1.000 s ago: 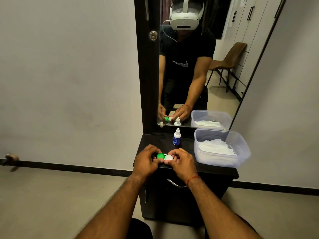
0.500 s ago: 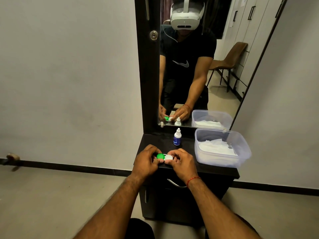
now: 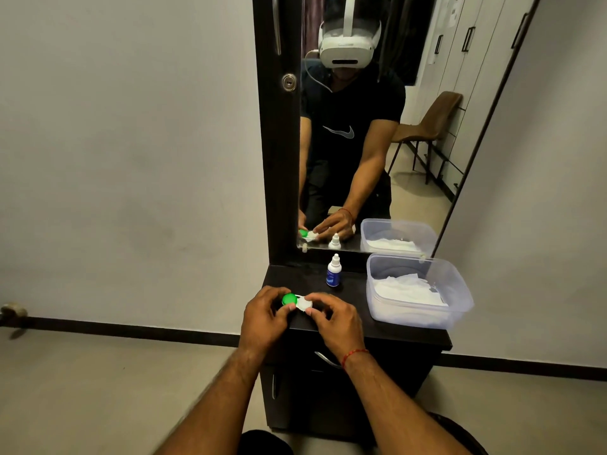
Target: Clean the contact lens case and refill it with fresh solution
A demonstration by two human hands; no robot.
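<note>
The contact lens case (image 3: 297,301) has one green cap and one white cap and sits between my two hands above the front left of the dark cabinet top (image 3: 387,330). My left hand (image 3: 265,316) pinches the green end. My right hand (image 3: 331,318) grips the white cap with thumb and fingers. A small white solution bottle (image 3: 333,271) with a blue label stands upright just behind the case, capped.
A clear plastic tub (image 3: 423,318) holding white tissues fills the right side of the cabinet top. A tall mirror (image 3: 410,133) stands behind it in a dark frame (image 3: 279,159). A drawer handle (image 3: 325,357) sits below my right wrist. Grey walls flank the cabinet.
My right hand's fingers have shifted on the white cap, which now shows more. The case and both hands stay in the same place.
</note>
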